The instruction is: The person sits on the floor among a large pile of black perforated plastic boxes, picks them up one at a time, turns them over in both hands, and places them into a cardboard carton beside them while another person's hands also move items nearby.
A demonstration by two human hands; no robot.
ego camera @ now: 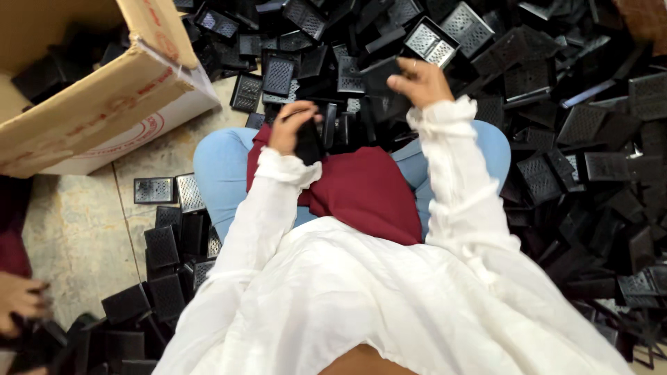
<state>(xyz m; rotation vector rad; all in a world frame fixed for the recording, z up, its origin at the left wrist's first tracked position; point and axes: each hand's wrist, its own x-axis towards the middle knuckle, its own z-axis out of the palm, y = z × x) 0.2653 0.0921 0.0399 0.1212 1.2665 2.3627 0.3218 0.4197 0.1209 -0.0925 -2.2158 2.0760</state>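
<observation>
A seated person's left hand is clenched around a small black rectangular plastic part above the lap while the right hand grasps another black perforated plastic part over the floor heap; steady, square grips probably suit the work best.

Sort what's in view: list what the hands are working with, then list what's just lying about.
In hand:
- left hand, closed on a black plastic part
- right hand, gripping another black piece
- pile of black perforated trays just ahead

Lying about:
- cardboard box
- loose trays on the floor
- red cloth on the lap
- another person's hand
</observation>
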